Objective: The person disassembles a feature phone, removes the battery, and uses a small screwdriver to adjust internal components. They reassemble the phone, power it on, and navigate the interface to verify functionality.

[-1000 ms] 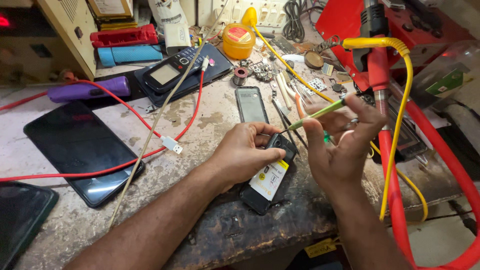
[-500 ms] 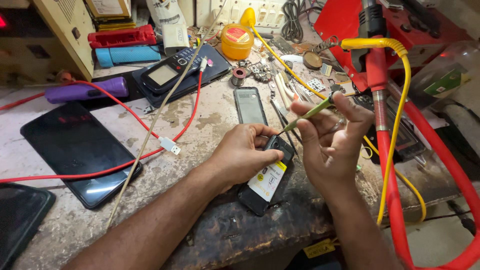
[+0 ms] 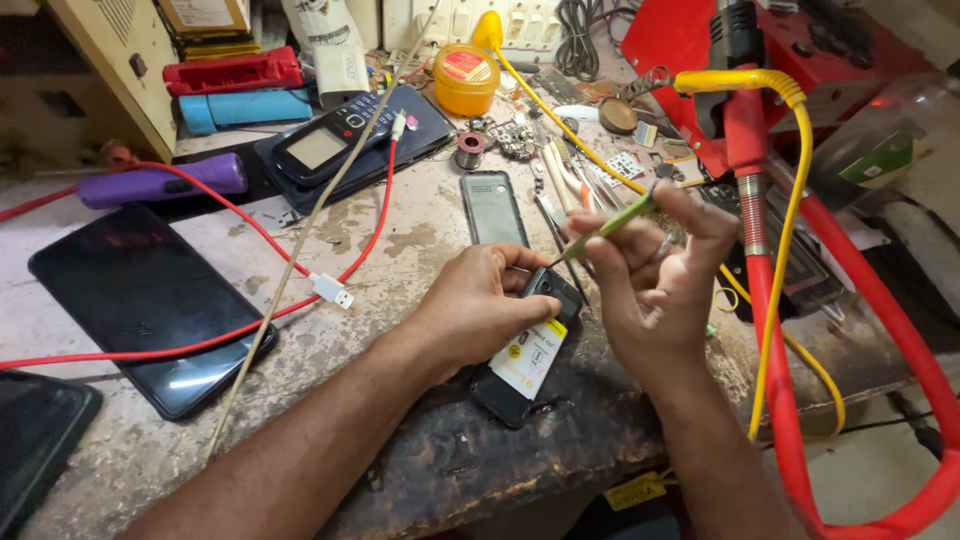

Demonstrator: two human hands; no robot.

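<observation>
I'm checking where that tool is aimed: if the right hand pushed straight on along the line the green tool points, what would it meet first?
The right hand aims the green tool down-left. Its tip is already at the upper end of the small black phone that the left hand steadies, so that phone probably comes first; depth is hard to judge.

A large black smartphone (image 3: 145,305) lies face up at the left of the worn workbench (image 3: 420,240). A red cable (image 3: 250,225) crosses it and ends in a white USB plug (image 3: 330,290). A purple cylinder (image 3: 160,184) lies behind. A keypad phone (image 3: 335,142) rests on a dark tablet (image 3: 425,125). A yellow tin (image 3: 466,78) stands beyond, with a solder spool (image 3: 469,150) nearby.
</observation>
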